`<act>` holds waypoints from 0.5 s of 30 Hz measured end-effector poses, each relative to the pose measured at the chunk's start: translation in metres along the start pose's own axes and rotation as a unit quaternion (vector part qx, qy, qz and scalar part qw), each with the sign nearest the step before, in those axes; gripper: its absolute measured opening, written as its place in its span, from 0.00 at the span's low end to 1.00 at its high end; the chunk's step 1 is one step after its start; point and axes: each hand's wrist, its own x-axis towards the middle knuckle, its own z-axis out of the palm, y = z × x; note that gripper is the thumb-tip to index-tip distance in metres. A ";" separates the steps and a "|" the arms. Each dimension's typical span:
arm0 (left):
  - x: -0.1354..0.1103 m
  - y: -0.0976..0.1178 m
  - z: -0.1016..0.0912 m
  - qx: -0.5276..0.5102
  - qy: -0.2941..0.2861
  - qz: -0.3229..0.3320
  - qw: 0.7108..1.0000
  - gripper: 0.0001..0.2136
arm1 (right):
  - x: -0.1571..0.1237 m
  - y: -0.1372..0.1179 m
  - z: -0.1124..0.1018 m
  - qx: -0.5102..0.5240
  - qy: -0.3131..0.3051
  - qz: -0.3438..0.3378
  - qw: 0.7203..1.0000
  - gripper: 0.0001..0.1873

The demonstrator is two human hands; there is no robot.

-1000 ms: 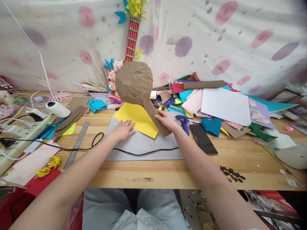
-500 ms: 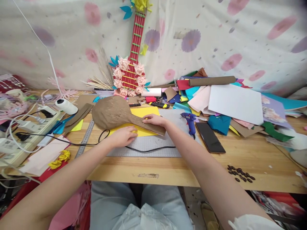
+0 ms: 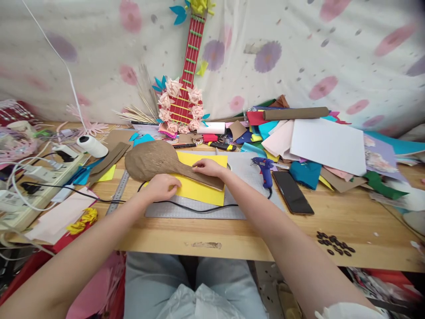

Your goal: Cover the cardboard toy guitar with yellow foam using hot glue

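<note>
A brown, wrinkled paper-covered lute-shaped piece [image 3: 151, 160] lies on a yellow sheet [image 3: 207, 197], its round body at left and flat neck pointing right. My right hand [image 3: 210, 168] grips the neck from above, thumb and fingers on its upper edge. At the lower edge of the body, my left hand [image 3: 163, 187] rests over the yellow sheet with bent fingers somewhat apart; its fingertips are partly hidden. Beneath the sheet is a grey cutting mat [image 3: 195, 213], crossed by a black cable [image 3: 202, 210].
A blue glue gun [image 3: 264, 170] and a phone [image 3: 292, 192] lie to the right, with several dark oval pieces [image 3: 335, 243] nearer. A red, flower-trimmed paper instrument [image 3: 186, 95] leans at the back. Coloured paper [image 3: 327, 146] is piled back right; a power strip [image 3: 43, 186] lies left.
The brown piece has shifted slightly left and down, tilting a little. The yellow sheet shows more at its right and lower edges. My left hand has drawn left and its fingers have bent.
</note>
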 end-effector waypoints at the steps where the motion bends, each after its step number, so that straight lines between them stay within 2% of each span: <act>1: 0.000 -0.001 0.000 0.014 0.036 -0.008 0.999 0.13 | -0.001 0.003 -0.003 -0.017 0.048 0.003 0.999 0.16; 4: 0.003 -0.006 -0.001 0.033 0.113 -0.016 0.993 0.14 | -0.012 0.019 -0.021 -0.051 0.198 0.067 0.977 0.16; 6: 0.007 -0.010 -0.003 0.045 0.115 -0.012 0.992 0.15 | -0.024 0.035 -0.035 -0.071 0.244 0.156 0.955 0.19; 7: 0.010 -0.012 -0.005 0.053 0.103 -0.009 0.993 0.16 | -0.031 0.043 -0.041 -0.086 0.242 0.194 0.947 0.20; 9: 0.021 -0.012 -0.006 0.071 0.059 -0.004 0.996 0.20 | -0.043 0.055 -0.047 -0.112 0.192 0.248 0.943 0.21; 12: 0.043 -0.008 -0.003 0.087 -0.022 -0.005 0.996 0.28 | -0.051 0.064 -0.044 -0.129 0.114 0.271 0.947 0.22; 15: 0.062 -0.002 0.003 0.092 -0.077 -0.010 0.993 0.28 | -0.048 0.067 -0.042 -0.166 0.133 0.266 0.940 0.19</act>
